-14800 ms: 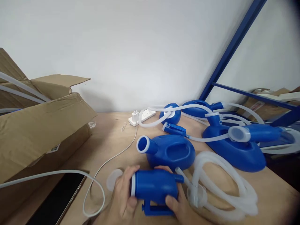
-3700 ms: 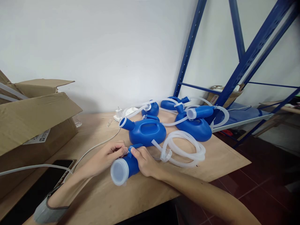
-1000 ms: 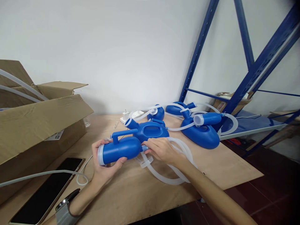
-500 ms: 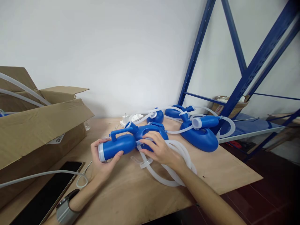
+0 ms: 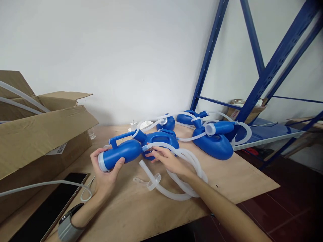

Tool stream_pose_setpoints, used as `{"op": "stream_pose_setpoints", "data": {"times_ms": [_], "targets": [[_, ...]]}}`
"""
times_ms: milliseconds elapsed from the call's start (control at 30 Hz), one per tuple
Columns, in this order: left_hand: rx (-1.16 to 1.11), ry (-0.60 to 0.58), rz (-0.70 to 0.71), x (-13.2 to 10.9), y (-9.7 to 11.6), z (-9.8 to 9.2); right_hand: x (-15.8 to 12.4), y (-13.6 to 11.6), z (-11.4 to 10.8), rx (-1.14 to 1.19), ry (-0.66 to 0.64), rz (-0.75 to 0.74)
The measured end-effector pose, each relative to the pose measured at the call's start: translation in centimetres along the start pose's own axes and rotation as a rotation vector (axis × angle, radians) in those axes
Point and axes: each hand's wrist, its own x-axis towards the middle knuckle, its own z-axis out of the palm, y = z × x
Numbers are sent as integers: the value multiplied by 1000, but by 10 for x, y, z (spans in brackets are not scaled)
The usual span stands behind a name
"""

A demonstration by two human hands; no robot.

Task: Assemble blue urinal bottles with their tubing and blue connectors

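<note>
My left hand (image 5: 105,171) is wrapped round the wide, pale-rimmed end of a blue plastic urinal cup (image 5: 123,153), its handle on top. The cup lies sideways, its narrow nozzle pointing right. At that nozzle is one end of a translucent hose (image 5: 164,144), which arcs right into a loose coil. My right hand (image 5: 168,161) has its fingers closed on the hose close to the nozzle; the fingertips are partly hidden. Below, a free hose end passes through a clear plastic strap (image 5: 153,182). Behind the hands lies a blue urinal bottle (image 5: 148,137) with an open neck.
More blue bottles (image 5: 213,144) with hoses lie toward the back right. An open cardboard box (image 5: 45,134) stands left, with a phone (image 5: 50,208) and a white cable (image 5: 50,183) before it. A blue metal rack (image 5: 257,90) rises beyond the wooden table's (image 5: 242,181) right edge.
The cup and my left hand have shifted left and slightly down. The hose now shows at the nozzle, arching over my right fingers, and the other hose end lies visible on the table.
</note>
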Motion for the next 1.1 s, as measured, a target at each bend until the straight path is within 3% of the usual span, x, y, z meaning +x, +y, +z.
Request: {"op": "stream_pose_setpoints", "data": {"times_ms": [267, 600, 833, 1100], "targets": [[-17, -10, -8, -4, -4, 3, 2, 3, 3, 93, -67, 9], [-43, -6, 115, -2, -19, 3, 7, 12, 7, 115, 21, -42], [-63, 15, 190, -4, -22, 5, 3, 20, 9, -198, 141, -184], [-72, 30, 200, -5, -26, 8, -4, 11, 11, -536, 225, -333]]}}
